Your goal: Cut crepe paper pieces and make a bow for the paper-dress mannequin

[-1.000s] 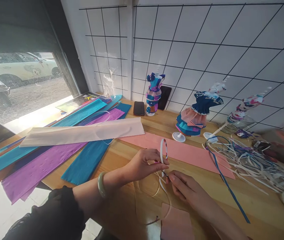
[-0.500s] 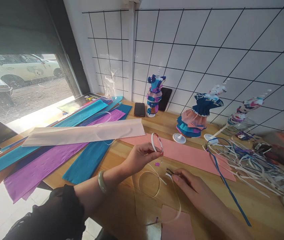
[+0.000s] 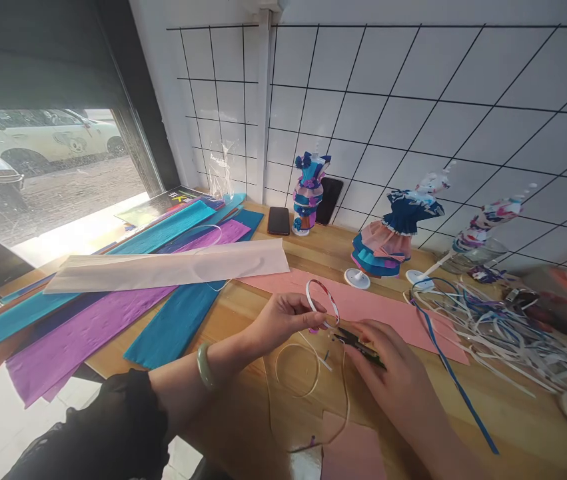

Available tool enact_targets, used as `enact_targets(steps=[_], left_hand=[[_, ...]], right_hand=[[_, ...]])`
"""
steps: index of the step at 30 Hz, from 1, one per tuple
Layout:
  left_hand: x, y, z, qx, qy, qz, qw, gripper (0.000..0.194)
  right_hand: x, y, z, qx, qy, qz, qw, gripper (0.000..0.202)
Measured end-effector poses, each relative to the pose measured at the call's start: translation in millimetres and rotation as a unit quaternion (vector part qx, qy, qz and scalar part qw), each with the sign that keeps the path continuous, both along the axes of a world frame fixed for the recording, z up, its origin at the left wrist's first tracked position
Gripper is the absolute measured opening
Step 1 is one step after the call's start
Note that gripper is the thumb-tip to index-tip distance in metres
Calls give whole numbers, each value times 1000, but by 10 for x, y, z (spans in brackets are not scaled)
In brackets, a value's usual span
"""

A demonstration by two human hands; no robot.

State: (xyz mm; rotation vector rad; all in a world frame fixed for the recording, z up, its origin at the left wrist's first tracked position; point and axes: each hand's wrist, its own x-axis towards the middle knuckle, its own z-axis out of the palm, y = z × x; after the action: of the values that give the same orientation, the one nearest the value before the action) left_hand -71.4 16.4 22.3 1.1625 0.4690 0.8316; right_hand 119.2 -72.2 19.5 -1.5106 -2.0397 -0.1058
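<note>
My left hand (image 3: 288,317), with a pale green bangle on its wrist, pinches the lower edge of a small white ring (image 3: 312,301) with red marks inside. My right hand (image 3: 383,357) is closed around a small dark tool (image 3: 363,348), perhaps pliers or cutters, whose tip points at the ring's lower right. A thin pale strip (image 3: 347,393) hangs below the tool and curves down to the table. Under my hands another pale strip (image 3: 277,370) lies in a loop on the wood.
Crepe paper strips (image 3: 93,320) fan out at the left. A pink strip (image 3: 393,309) lies behind my hands. Dressed miniature mannequins (image 3: 403,217) and phones (image 3: 278,221) stand or lie near the wall. Tangled ribbons (image 3: 503,340) are at the right, by a blurred person's arm (image 3: 548,310).
The white ring has turned to show more of its opening and shifted slightly right. My right hand has brought the dark tool up against it, and more of the tool shows.
</note>
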Motion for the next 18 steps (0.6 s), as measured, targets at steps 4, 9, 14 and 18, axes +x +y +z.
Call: enact_targets(steps=[4, 9, 14, 18], left_hand=[[16, -85, 20, 25, 0, -68, 997, 26], [-39, -81, 29, 247, 143, -64, 956, 31], [-117, 6, -48, 533, 369, -30, 761, 38], [-120, 11, -83, 544, 433, -54, 717, 17]], right_hand=[[-149, -37, -26, 12, 6, 66, 998, 21], [-26, -50, -50, 25, -27, 47, 998, 18], [237, -13, 25, 11, -116, -25, 993, 23], [464, -46, 103, -36, -194, -89, 976, 31]])
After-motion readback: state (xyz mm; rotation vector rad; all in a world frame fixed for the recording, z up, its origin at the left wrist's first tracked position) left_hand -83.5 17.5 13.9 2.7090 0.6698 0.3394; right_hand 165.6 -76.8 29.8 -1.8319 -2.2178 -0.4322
